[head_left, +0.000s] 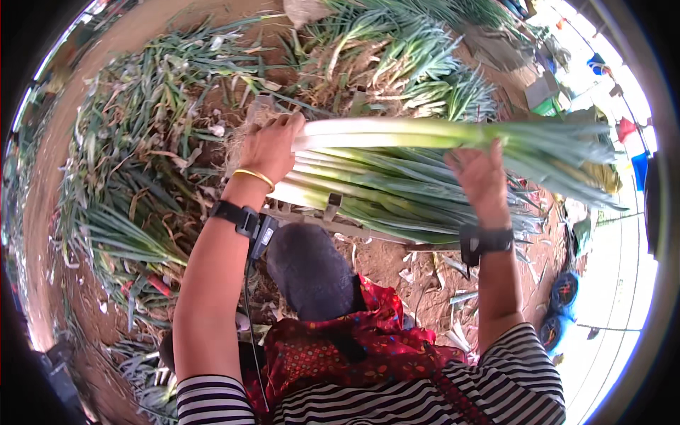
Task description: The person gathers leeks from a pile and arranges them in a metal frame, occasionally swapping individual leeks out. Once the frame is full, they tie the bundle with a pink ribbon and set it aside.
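Observation:
My left hand point(273, 145) is closed round the white root end of a few long green onions point(397, 132), lifted level above a pile. Farther right, my right hand point(483, 180) cups the same onions from the near side where the white turns to green leaf; its fingertips are partly hidden by the leaves. The leafy ends point(559, 152) spread out past it to the right. Directly below lies the pile of long green onions point(382, 184), white ends to the left, resting between short metal posts point(332, 205) of a low rack.
Trimmed leaves point(152, 134) are heaped on the soil at the left. More whole green onions point(418, 67) lie beyond the rack. Blue wheel-like objects point(564, 292) stand at the lower right, and a cardboard box point(542, 92) sits at the far right. My dark-booted foot or knee point(312, 269) is close to the rack.

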`<state>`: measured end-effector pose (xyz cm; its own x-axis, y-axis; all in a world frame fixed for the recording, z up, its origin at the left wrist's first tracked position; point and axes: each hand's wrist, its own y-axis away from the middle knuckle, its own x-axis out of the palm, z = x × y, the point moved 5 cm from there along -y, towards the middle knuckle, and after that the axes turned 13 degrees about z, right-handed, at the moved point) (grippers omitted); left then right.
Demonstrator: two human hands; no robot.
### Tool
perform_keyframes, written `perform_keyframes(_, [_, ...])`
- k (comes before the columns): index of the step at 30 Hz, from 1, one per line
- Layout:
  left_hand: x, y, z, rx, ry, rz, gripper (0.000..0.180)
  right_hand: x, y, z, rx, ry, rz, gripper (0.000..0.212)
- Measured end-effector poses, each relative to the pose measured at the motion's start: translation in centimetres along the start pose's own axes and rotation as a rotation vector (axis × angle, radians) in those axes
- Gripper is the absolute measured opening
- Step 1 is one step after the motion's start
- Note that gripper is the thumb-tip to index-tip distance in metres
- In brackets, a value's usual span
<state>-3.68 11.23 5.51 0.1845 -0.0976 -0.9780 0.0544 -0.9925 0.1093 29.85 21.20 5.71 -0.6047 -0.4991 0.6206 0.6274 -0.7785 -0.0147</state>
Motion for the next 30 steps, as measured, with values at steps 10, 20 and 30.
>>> perform_keyframes(10, [10.3,-7.9,3.9,0.040,-0.084,0.257,0.057,0.3,-3.3,-4.3,0.057,2.059,0.211,0.069])
perform_keyframes(20, [8.0,-11.5,6.0,-0.062,-0.181,-0.319,0.042,-6.2,-13.9,-7.9,0.454,2.221,0.555,0.062])
perform_keyframes(30, [20.6,-8.1,7.1,-0.109,0.109,0.056,0.039,-7.6,-15.7,-15.1,0.684,2.058,0.663,0.061])
